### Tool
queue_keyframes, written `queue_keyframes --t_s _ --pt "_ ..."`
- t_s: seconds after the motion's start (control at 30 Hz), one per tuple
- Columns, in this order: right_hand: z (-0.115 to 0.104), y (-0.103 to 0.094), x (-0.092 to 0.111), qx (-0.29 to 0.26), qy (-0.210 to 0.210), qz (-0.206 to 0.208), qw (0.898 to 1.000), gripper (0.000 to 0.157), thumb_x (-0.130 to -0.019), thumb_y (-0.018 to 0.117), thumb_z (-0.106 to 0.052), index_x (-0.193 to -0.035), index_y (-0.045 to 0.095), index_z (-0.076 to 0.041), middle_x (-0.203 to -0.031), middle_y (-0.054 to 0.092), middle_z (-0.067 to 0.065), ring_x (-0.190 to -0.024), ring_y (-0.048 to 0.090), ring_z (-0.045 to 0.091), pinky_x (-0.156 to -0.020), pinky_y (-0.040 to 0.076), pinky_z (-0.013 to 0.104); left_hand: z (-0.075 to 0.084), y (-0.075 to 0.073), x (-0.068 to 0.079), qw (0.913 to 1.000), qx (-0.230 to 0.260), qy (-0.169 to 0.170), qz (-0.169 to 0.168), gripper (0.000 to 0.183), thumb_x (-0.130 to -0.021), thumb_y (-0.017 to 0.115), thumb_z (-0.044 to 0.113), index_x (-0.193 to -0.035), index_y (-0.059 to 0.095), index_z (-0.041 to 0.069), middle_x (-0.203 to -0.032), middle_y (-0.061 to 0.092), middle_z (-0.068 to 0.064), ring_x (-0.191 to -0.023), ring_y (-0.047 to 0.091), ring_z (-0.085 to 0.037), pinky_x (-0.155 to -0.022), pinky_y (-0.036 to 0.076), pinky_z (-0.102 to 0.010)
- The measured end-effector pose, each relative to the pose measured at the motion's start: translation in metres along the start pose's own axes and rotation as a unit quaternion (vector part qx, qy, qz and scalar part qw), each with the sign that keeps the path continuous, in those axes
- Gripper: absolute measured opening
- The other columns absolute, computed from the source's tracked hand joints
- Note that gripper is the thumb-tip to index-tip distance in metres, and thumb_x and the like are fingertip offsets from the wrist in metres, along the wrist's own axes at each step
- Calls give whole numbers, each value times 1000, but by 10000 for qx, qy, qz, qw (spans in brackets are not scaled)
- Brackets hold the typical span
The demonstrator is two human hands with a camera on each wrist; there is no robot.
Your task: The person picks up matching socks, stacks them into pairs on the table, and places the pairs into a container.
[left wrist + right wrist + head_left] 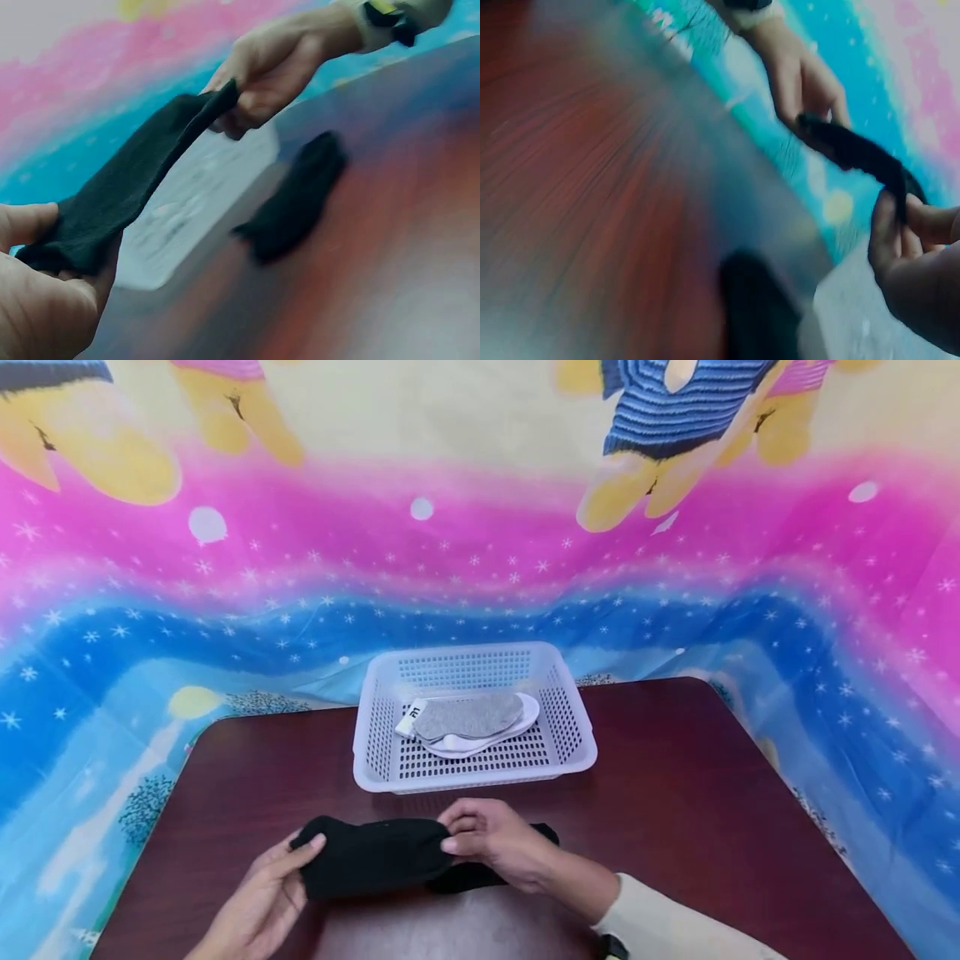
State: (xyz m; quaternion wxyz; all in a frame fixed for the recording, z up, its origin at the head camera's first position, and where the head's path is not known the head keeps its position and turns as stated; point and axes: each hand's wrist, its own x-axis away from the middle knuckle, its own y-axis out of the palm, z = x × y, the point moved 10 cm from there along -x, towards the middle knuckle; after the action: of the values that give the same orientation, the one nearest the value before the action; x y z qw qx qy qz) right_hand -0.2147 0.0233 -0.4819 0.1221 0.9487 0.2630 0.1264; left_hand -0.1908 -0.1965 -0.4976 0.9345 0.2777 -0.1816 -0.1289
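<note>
A black sock (375,855) is stretched between both hands above the table. My left hand (266,893) pinches its left end, thumb on top. At the other end, my right hand (498,845) grips the sock between thumb and fingers. A second black sock (296,199) lies on the table, partly hidden in the head view behind the right hand. In the right wrist view the held sock (855,156) appears nearly edge-on, and the lying one is blurred.
A white perforated plastic basket (474,782) stands at the back of the dark red-brown table (720,827). Inside it lie a grey sock (468,717) and white socks (528,712). A printed cloth (480,552) hangs behind and beside the table.
</note>
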Motion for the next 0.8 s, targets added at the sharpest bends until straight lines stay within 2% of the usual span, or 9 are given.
queue_keyframes --t_s 0.03,0.1,0.2,0.27,0.4,0.53,0.6,0.7,0.8 --pt "2 -9 6 -82 2 -67 9999 28 -82 67 3 -109 57 1 -91 64 1 -82 62 9 -73 54 24 -4 11 -2 9996 75 80 -272 23 -103 40 10 -123 49 14 -121 66 3 -111 62 -10 -95 49 -29" --pt "7 -23 18 -253 34 -259 9993 30 -84 66 2 -112 55 -2 -94 64 0 -84 62 8 -74 53 22 -14 26 -3 9986 129 71 -518 24 -102 39 7 -125 45 12 -121 66 1 -111 62 -10 -94 50 -28" --pt "15 -39 36 -465 87 -525 9975 32 -87 62 2 -117 52 -4 -95 62 -2 -82 61 6 -73 53 20 -28 43 -5 9976 30 -35 -687 23 -101 41 6 -124 44 11 -118 67 1 -109 62 -10 -91 52 -28" --pt "18 -50 48 -504 124 -585 9969 32 -89 60 2 -119 51 -4 -95 59 -3 -81 60 6 -73 52 20 -39 50 -7 9977 -46 -196 -646 21 -101 43 8 -121 48 11 -114 68 1 -106 63 -9 -88 53 -27" --pt "20 -76 69 -212 131 -253 9994 29 -89 60 1 -116 52 -4 -96 57 -4 -80 57 5 -71 52 21 -58 63 -12 9976 -61 -429 -532 26 -99 48 8 -125 46 5 -114 67 0 -109 62 -13 -93 51 -34" --pt "21 -99 86 494 169 238 9983 26 -87 64 -2 -112 56 1 -99 60 -2 -81 58 5 -72 53 23 -80 75 -17 9963 -54 -596 -621 55 -98 51 8 -142 23 -12 -123 63 -9 -113 61 -20 -98 48 -41" --pt "21 -106 93 859 198 367 9954 27 -87 64 -4 -112 57 5 -101 62 0 -81 59 5 -72 54 24 -93 79 -16 9946 -85 -725 -739 65 -97 52 9 -143 14 -18 -123 62 -11 -111 62 -21 -97 49 -40" --pt "22 -112 103 1206 202 409 9916 32 -88 64 -5 -114 56 10 -102 63 2 -82 61 5 -72 54 23 -109 81 -13 9918 -316 -904 -848 57 -95 56 12 -139 31 -15 -108 68 -7 -81 64 -10 -81 55 -30" --pt "26 -116 111 1234 251 370 9913 33 -88 63 -5 -115 54 11 -101 64 4 -83 62 6 -72 54 22 -119 80 -11 9898 -496 -1014 -874 35 -93 59 11 -123 53 -6 -84 65 3 -56 45 -3 -60 46 -18"
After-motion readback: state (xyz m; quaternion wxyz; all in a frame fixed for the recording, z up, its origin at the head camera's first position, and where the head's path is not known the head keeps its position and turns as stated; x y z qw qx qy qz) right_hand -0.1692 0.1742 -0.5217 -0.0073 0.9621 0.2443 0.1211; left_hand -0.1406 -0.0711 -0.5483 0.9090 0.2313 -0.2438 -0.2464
